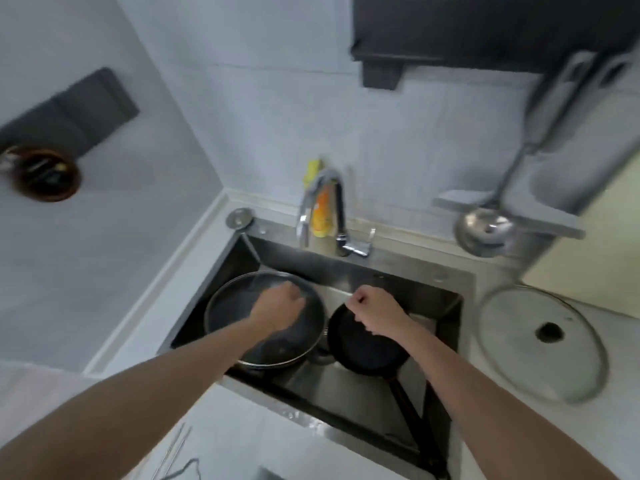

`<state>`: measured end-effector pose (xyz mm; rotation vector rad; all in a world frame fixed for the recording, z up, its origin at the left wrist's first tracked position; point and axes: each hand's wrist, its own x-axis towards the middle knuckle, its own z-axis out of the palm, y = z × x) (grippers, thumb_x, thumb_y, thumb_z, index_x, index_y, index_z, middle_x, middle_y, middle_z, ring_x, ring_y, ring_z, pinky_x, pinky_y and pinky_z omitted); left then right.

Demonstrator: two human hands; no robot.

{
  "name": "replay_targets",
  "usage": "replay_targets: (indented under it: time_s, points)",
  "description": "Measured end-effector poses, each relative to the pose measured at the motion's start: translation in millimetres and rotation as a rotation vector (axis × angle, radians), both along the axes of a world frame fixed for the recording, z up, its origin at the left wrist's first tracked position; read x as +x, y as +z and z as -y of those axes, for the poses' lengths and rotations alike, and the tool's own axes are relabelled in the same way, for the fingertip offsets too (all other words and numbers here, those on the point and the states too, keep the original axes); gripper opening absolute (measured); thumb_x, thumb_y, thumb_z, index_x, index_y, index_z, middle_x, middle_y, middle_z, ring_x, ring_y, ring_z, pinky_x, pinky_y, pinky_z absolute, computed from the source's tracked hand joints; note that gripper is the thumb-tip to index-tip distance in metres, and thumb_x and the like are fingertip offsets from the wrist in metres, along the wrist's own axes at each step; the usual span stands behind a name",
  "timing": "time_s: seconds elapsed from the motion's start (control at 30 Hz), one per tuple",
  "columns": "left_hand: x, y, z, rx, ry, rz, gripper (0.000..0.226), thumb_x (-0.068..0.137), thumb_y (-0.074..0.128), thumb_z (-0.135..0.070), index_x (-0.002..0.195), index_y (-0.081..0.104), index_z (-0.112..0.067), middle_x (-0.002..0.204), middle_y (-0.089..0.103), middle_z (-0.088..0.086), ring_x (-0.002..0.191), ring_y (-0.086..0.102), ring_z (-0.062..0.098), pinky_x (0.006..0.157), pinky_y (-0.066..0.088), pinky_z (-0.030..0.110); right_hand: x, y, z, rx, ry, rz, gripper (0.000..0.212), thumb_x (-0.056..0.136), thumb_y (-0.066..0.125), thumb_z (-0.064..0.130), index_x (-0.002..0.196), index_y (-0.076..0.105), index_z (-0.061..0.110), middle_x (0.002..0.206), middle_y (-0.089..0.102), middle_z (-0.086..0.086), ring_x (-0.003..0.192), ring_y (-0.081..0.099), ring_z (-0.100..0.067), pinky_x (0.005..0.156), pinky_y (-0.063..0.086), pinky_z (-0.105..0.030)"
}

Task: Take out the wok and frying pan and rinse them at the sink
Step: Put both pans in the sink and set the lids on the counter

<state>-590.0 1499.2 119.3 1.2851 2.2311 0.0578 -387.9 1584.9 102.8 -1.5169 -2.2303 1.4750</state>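
A dark wok with a metal rim lies in the left half of the steel sink. Beside it on the right sits a black frying pan, its long handle pointing toward me over the sink's front edge. My left hand reaches into the wok with fingers curled, pressed against its inner surface; whether it holds anything is hidden. My right hand hovers over the frying pan's far rim, fingers closed in a loose fist. The image is blurred.
A chrome faucet rises behind the sink, with an orange-yellow bottle behind it. A glass lid lies on the right counter. A ladle and grey boards hang at the right wall. Chopsticks lie on the near counter.
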Motion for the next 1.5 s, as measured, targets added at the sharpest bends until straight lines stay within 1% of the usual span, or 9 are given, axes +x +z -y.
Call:
replay_targets:
  time_s: [0.17, 0.33, 0.43, 0.63, 0.8, 1.07, 1.23, 1.4, 1.5]
  points:
    - [-128.9, -18.6, 64.5, -0.023, 0.406, 0.091, 0.031, 0.097, 0.051, -0.021, 0.113, 0.068, -0.001, 0.120, 0.066, 0.015, 0.114, 0.059, 0.029, 0.095, 0.042, 0.030, -120.4, -41.5, 17.7, -0.045, 0.125, 0.072, 0.021, 0.088, 0.064, 0.041, 0.098, 0.059, 0.023, 0.095, 0.066, 0.001, 0.090, 0.067, -0.023, 0.077, 0.052, -0.031]
    - [-199.6, -55.1, 86.5, -0.026, 0.760, 0.414, 0.024, 0.096, 0.052, -0.019, 0.072, 0.049, -0.020, 0.078, 0.051, 0.002, 0.079, 0.054, 0.025, 0.092, 0.053, 0.046, -200.6, -77.6, 25.3, -0.015, 0.183, 0.221, 0.063, 0.090, 0.065, 0.043, 0.145, 0.040, 0.026, 0.138, 0.048, -0.010, 0.119, 0.056, -0.028, 0.091, 0.043, -0.030]
    - [-213.5, -75.0, 86.6, -0.042, 0.845, 0.578, 0.024, 0.097, 0.050, -0.016, 0.073, 0.048, -0.020, 0.088, 0.054, 0.004, 0.085, 0.056, 0.024, 0.091, 0.056, 0.044, -229.0, -97.6, 27.2, 0.008, 0.229, 0.285, 0.072, 0.089, 0.067, 0.037, 0.152, 0.032, 0.026, 0.141, 0.043, -0.014, 0.117, 0.058, -0.030, 0.097, 0.046, -0.034]
    - [-223.6, -101.4, 79.9, -0.059, 0.965, 0.705, 0.014, 0.097, 0.048, -0.011, 0.086, 0.056, -0.011, 0.088, 0.056, 0.007, 0.082, 0.059, 0.023, 0.087, 0.056, 0.038, -254.0, -116.1, 29.7, 0.133, 0.258, 0.313, 0.028, 0.097, 0.058, 0.028, 0.123, 0.053, 0.020, 0.121, 0.048, -0.009, 0.086, 0.058, -0.021, 0.087, 0.050, -0.033]
    - [-223.6, -96.0, 75.8, -0.070, 1.030, 0.728, 0.013, 0.097, 0.047, -0.013, 0.092, 0.057, -0.009, 0.083, 0.058, 0.008, 0.069, 0.058, 0.018, 0.063, 0.056, 0.027, -245.6, -108.7, 33.9, 0.207, 0.207, 0.280, 0.024, 0.096, 0.061, 0.030, 0.116, 0.054, 0.019, 0.117, 0.047, -0.007, 0.078, 0.057, -0.018, 0.084, 0.051, -0.032]
    - [-201.0, -56.7, 73.6, 0.044, 0.939, 0.648, 0.028, 0.097, 0.048, -0.011, 0.119, 0.060, -0.001, 0.104, 0.061, 0.011, 0.086, 0.061, 0.024, 0.088, 0.058, 0.040, -224.8, -56.5, 33.5, 0.363, 0.277, 0.235, 0.026, 0.096, 0.059, 0.034, 0.115, 0.053, 0.018, 0.114, 0.044, -0.006, 0.085, 0.063, -0.028, 0.085, 0.051, -0.038]
    - [-153.7, -12.6, 81.9, 0.148, 0.880, 0.582, 0.026, 0.096, 0.048, -0.003, 0.074, 0.050, -0.015, 0.078, 0.054, 0.002, 0.068, 0.057, 0.016, 0.086, 0.058, 0.041, -171.0, -22.9, 38.1, 0.393, 0.245, 0.128, 0.018, 0.091, 0.066, 0.033, 0.099, 0.056, 0.020, 0.099, 0.053, 0.003, 0.086, 0.054, -0.020, 0.086, 0.047, -0.036]
    - [-63.6, 22.9, 93.9, 0.217, 0.835, 0.595, 0.014, 0.091, 0.051, -0.005, 0.094, 0.065, -0.003, 0.091, 0.066, 0.014, 0.082, 0.065, 0.026, 0.062, 0.059, 0.035, -65.1, 10.9, 48.4, 0.374, 0.154, 0.064, 0.018, 0.081, 0.073, 0.033, 0.085, 0.058, 0.024, 0.085, 0.064, 0.006, 0.088, 0.060, -0.018, 0.082, 0.050, -0.037]
    - [3.5, 30.1, 86.0, 0.206, 0.744, 0.672, 0.013, 0.089, 0.052, -0.006, 0.084, 0.064, -0.008, 0.084, 0.066, 0.012, 0.070, 0.063, 0.021, 0.059, 0.056, 0.032, 16.4, 30.9, 56.9, 0.360, 0.057, 0.042, 0.017, 0.081, 0.075, 0.030, 0.090, 0.063, 0.021, 0.086, 0.063, 0.009, 0.086, 0.059, -0.016, 0.076, 0.048, -0.031]
